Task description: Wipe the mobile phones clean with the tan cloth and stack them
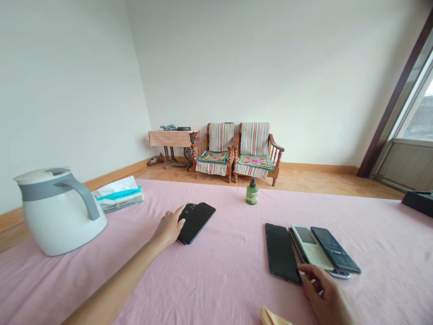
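Note:
My left hand point(169, 229) reaches out over the pink tablecloth point(219, 275) and grips the near end of a black smartphone point(196, 221), which seems to lie on a second dark phone beneath it. My right hand point(326, 295) rests near the table's front, fingers curled, its fingertips touching the near edge of a row of phones. That row holds a black smartphone point(281, 253), a white keypad phone point(311, 247) and a dark keypad phone point(334, 250), side by side. A tan object point(272, 317) pokes up beside my right wrist.
A white electric kettle point(57, 210) with a grey handle stands at the left. Behind it lies a tissue pack point(119, 194). A small green bottle point(252, 192) stands at the far edge, a dark box point(419, 202) at the right. Two wooden armchairs point(237, 153) line the far wall.

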